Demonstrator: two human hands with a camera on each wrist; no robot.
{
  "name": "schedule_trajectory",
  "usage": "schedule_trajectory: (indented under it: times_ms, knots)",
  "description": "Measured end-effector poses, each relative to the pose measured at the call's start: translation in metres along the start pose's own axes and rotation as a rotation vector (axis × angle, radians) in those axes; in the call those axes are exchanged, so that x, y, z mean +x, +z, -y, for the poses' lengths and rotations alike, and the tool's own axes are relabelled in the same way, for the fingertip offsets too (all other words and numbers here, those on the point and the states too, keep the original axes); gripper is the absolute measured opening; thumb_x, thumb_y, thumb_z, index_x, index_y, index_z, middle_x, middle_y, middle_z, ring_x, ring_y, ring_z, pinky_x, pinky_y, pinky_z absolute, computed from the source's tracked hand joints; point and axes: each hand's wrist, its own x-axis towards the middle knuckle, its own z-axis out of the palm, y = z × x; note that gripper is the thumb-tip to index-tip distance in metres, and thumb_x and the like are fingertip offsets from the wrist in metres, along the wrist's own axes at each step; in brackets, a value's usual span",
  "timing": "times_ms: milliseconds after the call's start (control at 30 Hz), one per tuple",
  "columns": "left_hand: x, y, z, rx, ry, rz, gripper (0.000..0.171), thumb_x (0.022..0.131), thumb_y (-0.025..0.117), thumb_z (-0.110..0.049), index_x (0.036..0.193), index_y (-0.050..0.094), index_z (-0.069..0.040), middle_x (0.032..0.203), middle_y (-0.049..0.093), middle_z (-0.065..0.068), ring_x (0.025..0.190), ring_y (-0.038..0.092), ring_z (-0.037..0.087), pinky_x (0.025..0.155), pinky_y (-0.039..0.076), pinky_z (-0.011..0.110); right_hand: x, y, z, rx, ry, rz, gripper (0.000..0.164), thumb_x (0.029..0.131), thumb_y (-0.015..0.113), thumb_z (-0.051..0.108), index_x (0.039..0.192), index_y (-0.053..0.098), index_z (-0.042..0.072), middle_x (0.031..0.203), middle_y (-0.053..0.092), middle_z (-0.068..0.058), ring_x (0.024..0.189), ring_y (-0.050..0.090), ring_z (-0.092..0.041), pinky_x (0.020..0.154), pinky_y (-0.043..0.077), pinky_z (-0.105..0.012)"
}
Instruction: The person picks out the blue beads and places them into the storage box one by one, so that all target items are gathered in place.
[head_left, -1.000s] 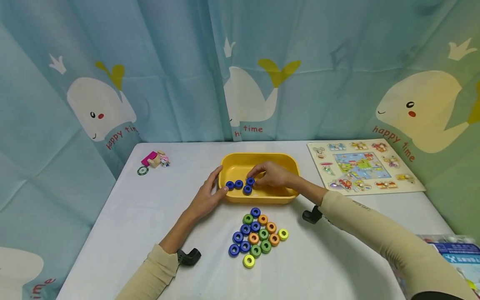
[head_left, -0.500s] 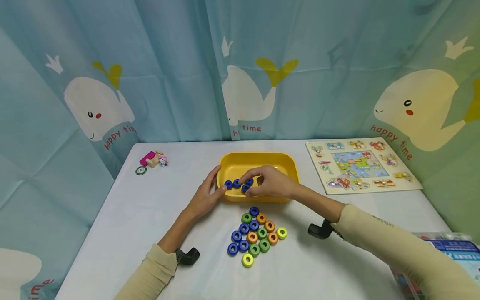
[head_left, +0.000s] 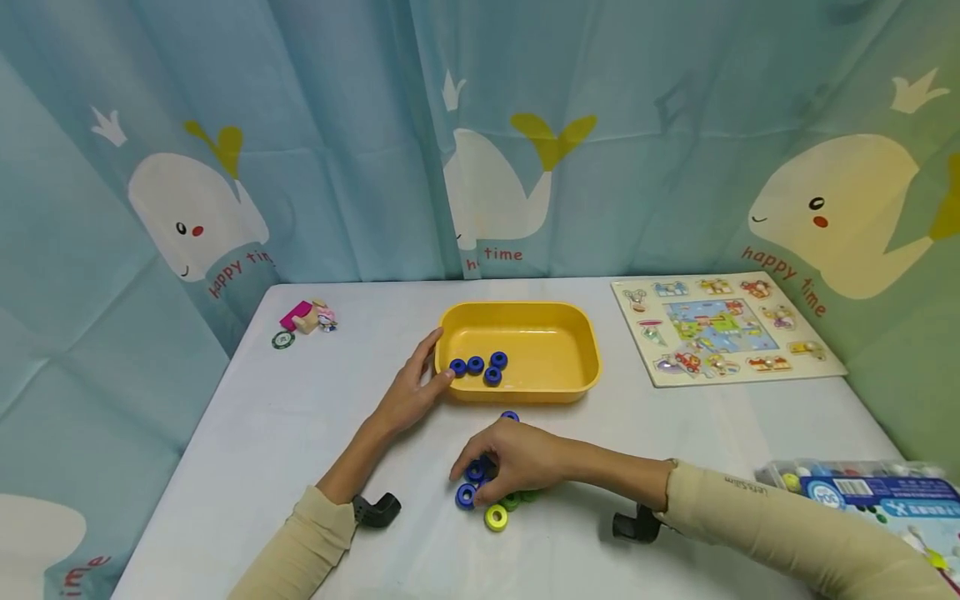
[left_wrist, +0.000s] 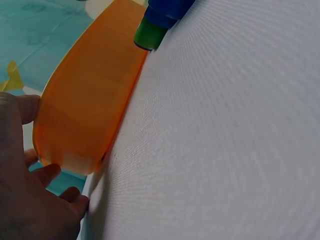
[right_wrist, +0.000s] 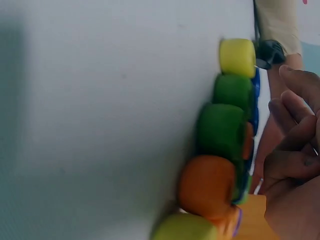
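My left hand (head_left: pixel 411 387) holds the left end of the yellow tray (head_left: pixel 555 393), thumb at the front corner and fingers along the side; the left wrist view shows fingertips on the tray wall (left_wrist: pixel 85 110). Several blue rings (head_left: pixel 492 376) lie in the tray's left part. My right hand (head_left: pixel 517 457) is over the group of coloured rings on the table, thumb and forefinger apart, hiding most of them. A blue ring (head_left: pixel 466 497) and a yellow ring (head_left: pixel 496 517) show at its edge. In the right wrist view, curved fingers (right_wrist: pixel 295 125) stand beside green rings (right_wrist: pixel 221 131), with nothing visible between them.
A wooden picture puzzle board (head_left: pixel 727 333) lies at the back right. Small toys (head_left: pixel 303 319) and a round green-and-white token (head_left: pixel 282 340) sit at the back left. A clear-lidded box (head_left: pixel 870 508) stands at the right edge. A whale-print curtain (head_left: pixel 360 167) hangs behind the table.
My right hand has left the blue rings in the tray and come toward me, over the rings on the table. The left hand stays on the tray.
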Motion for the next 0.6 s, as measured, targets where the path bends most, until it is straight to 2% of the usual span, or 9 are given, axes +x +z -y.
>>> schedule_trajectory:
  times_ms: [100,333,467,600]
  knots:
    - [0.000,0.000,0.000,0.006,0.005,-0.005,0.066,0.093,0.055,-0.016,0.148,0.020,-0.006,0.151,0.021,0.012,0.136,0.022,0.026,0.108,0.023,0.045,0.001,0.006,-0.003,-0.018,-0.011,0.000,0.030,0.078,0.075,0.029,0.107,0.070,0.022,0.099,0.065,0.019,0.091,0.059,-0.001,0.079,0.047,-0.020]
    - [0.001,0.000,-0.001,0.027,0.015,-0.002,0.065,0.093,0.055,-0.016,0.148,0.020,-0.006,0.151,0.021,0.012,0.136,0.022,0.026,0.108,0.023,0.044,0.004,0.012,-0.006,-0.087,-0.026,0.023,0.029,0.078,0.075,0.028,0.107,0.070,0.024,0.101,0.064,0.020,0.095,0.056,0.004,0.082,0.045,-0.016]
    - [0.005,0.002,0.017,0.010,0.028,-0.009,0.067,0.093,0.056,-0.018,0.148,0.020,-0.008,0.151,0.020,0.009,0.136,0.022,0.025,0.108,0.022,0.045,0.006,0.014,-0.007,-0.125,-0.002,0.046,0.029,0.079,0.074,0.028,0.108,0.069,0.027,0.103,0.062,0.022,0.095,0.054,0.007,0.081,0.044,-0.013]
    - [0.009,0.006,0.037,0.027,0.027,-0.016,0.068,0.093,0.056,-0.028,0.149,0.019,-0.017,0.152,0.020,0.001,0.136,0.022,0.020,0.108,0.023,0.045,0.007,0.014,-0.008,-0.134,0.009,0.055,0.029,0.079,0.074,0.027,0.107,0.069,0.027,0.103,0.062,0.022,0.093,0.054,0.008,0.080,0.044,-0.013]
